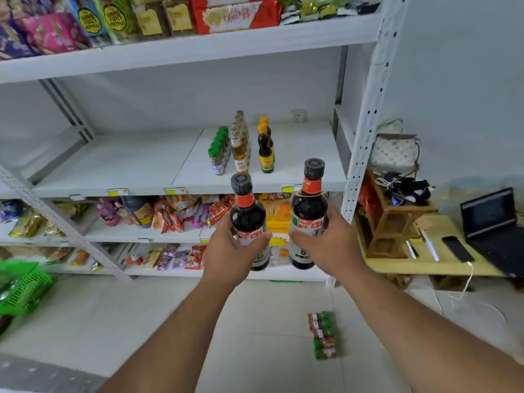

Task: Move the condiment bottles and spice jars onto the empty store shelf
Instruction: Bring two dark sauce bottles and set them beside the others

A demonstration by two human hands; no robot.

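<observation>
My left hand (231, 253) grips a dark sauce bottle (246, 214) with a red neck label and black cap. My right hand (330, 245) holds a second dark sauce bottle (307, 205) of the same kind, slightly higher. Both bottles are upright, in front of and just below the white shelf (127, 165). On that shelf stand rows of green-capped spice jars (219, 154), pale yellow bottles (240, 148) and orange-capped dark bottles (266, 150). A row of small spice jars (323, 334) lies on the floor tiles below my right arm.
Shelves above and below hold snack packets. A white upright post (365, 131) bounds the shelf on the right. Right of it stand a wooden rack (394, 217) and a yellow table with a laptop (493, 222) and phone. A green basket (22, 287) sits at the left.
</observation>
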